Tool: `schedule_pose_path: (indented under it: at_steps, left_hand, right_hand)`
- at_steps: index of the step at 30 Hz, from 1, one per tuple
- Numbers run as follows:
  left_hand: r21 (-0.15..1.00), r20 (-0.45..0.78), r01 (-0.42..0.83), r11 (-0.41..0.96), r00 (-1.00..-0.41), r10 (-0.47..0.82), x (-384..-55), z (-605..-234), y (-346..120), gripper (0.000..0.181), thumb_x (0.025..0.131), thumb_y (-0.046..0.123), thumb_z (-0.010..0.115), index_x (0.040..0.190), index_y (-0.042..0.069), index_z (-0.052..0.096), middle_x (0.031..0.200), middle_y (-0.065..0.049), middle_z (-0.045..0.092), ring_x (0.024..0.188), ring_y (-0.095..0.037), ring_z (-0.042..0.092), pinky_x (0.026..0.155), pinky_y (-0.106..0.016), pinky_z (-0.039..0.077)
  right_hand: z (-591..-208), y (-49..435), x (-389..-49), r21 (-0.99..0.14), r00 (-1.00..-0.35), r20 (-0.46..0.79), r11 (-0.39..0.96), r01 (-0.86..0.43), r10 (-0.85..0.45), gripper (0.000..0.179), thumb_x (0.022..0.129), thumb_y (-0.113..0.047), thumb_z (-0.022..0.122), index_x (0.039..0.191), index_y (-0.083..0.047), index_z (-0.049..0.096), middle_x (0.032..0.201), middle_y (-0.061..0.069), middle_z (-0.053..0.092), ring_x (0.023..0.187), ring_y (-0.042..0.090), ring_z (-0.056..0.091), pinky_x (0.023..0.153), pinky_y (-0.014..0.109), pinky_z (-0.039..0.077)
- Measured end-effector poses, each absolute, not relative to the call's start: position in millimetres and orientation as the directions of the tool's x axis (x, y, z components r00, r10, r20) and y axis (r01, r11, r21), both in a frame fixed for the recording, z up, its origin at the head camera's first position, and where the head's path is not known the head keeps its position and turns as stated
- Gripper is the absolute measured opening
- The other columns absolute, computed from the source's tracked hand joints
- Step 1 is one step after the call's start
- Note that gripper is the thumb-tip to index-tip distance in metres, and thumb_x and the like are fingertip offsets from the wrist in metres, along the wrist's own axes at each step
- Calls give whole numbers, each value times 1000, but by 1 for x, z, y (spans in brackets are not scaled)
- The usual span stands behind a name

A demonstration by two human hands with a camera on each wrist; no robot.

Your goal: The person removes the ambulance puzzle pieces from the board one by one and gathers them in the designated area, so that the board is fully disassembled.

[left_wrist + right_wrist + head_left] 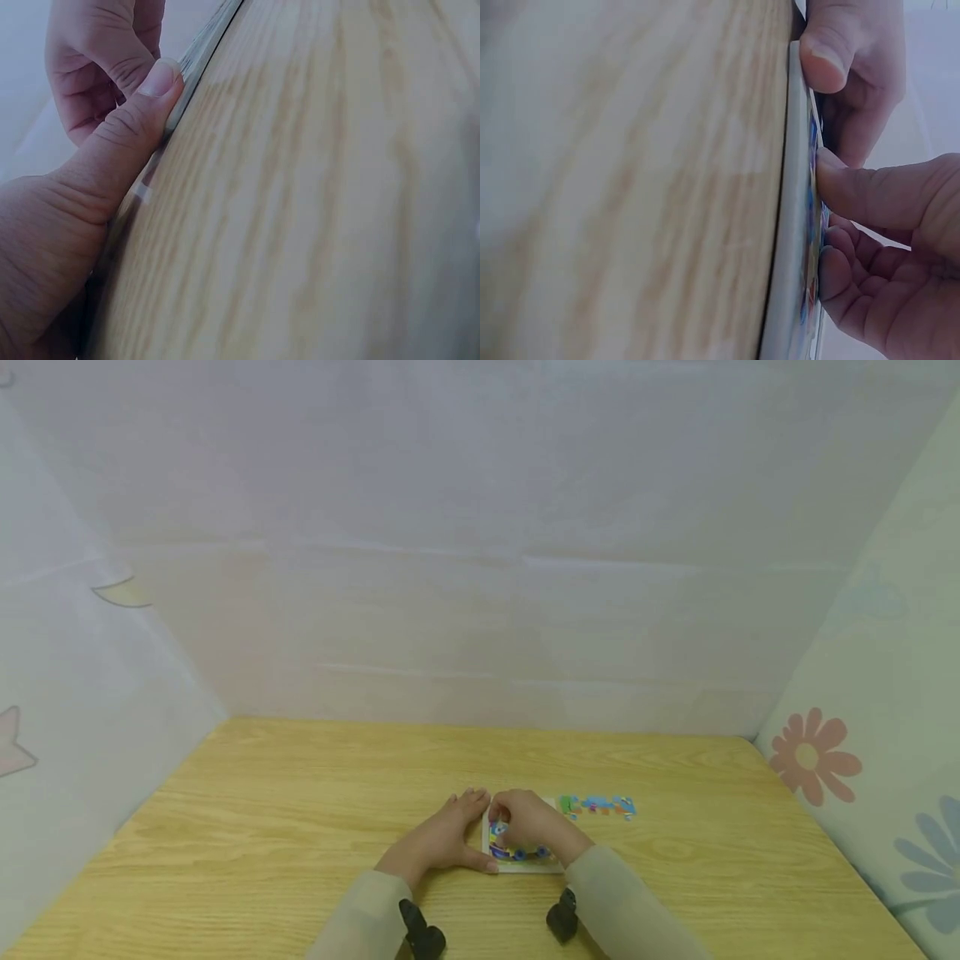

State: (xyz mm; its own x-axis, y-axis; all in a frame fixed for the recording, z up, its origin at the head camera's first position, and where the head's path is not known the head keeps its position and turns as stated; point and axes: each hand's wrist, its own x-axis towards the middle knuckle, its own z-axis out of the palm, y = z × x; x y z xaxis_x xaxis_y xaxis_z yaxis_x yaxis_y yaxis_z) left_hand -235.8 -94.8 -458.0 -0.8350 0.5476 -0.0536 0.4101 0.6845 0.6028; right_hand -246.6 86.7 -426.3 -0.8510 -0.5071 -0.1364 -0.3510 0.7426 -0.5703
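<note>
A small jigsaw puzzle board (525, 867) with a pale frame and a colourful picture lies on the table. My left hand (450, 837) rests along its left side, fingers extended towards the far corner. The left thumb (142, 109) touches the near edge of the frame. Above the board is my right hand (528, 820), its fingers bent and the thumb tip (832, 169) touching the picture. Whether a puzzle piece lies between the right thumb and fingers is hidden. Part of the picture is covered by this hand.
Several loose puzzle pieces (600, 806), blue, green and orange, lie just right of the board. The wooden table (300, 793) meets a pale cloth backdrop (480, 610) behind and at both sides. Dark devices (562, 917) are strapped at both wrists.
</note>
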Motion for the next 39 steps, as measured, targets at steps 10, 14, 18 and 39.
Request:
schedule_pose_path:
  at_steps: [10,14,18,39]
  left_hand:
    - [603,-52,415,681,-832,553,-235,-458,-95,105,66,55,74,145,4,28,153,-14,19,140,-41,10,110,-58,17]
    - [601,-53,414,684,-833,551,-235,-458,-94,105,66,55,74,145,5,28,153,-13,19,140,-40,10,110,-57,18]
    - [603,-61,406,687,-835,547,-235,-457,-93,106,66,56,74,146,5,27,154,-11,19,140,-39,9,111,-57,17]
    - [596,-71,402,695,-836,544,-236,-460,-95,107,65,59,73,146,7,27,154,-10,19,141,-36,9,112,-56,16]
  right_hand:
    - [-428,86,-247,-601,-857,-157,736,-311,-491,27,71,0,76,89,-11,59,81,1,51,75,16,45,66,30,44]
    - [-428,87,-247,-617,-857,-151,725,-307,-492,27,71,1,76,88,-11,58,80,2,50,74,16,44,64,29,41]
    - [-428,89,-245,-640,-859,-148,709,-295,-491,27,71,2,75,87,-10,55,78,2,48,71,16,42,61,28,38]
    - [-441,94,-241,-706,-885,-18,633,-318,-466,22,73,1,73,87,-11,60,78,0,53,70,14,46,61,27,42]
